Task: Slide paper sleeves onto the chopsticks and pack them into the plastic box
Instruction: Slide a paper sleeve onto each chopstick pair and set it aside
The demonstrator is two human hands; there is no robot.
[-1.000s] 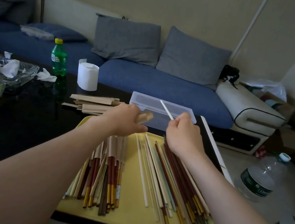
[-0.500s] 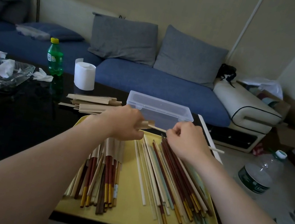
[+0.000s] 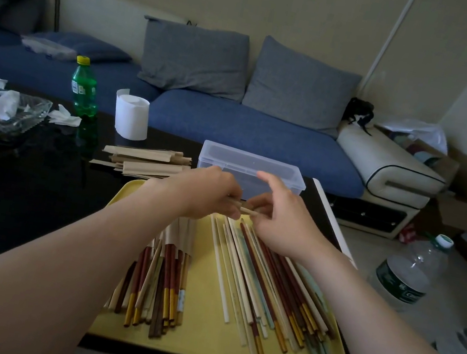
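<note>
Just above the middle of the frame the two hands meet over the far end of the yellow tray (image 3: 195, 348). The left hand (image 3: 207, 194) has its fingers curled and pressed together, pinching a tan paper sleeve (image 3: 246, 209); only a short end of the sleeve shows, poking out to the right from between those fingertips. The right hand (image 3: 284, 220) touches that end; its index finger stands straight and raised, its other fingers are curled in toward the sleeve, and whether they grip it I cannot tell. The clear plastic box (image 3: 252, 167) sits just behind both hands on the black table (image 3: 19, 201). On the tray, sleeved chopsticks (image 3: 176, 238) lie under the left wrist at lower centre; bare chopsticks (image 3: 267, 279) fan out under the right wrist toward the lower right. A stack of loose sleeves (image 3: 147, 161) lies left of the box; a green bottle (image 3: 84, 88) and a paper roll (image 3: 130, 118) stand further back at upper left.
</note>
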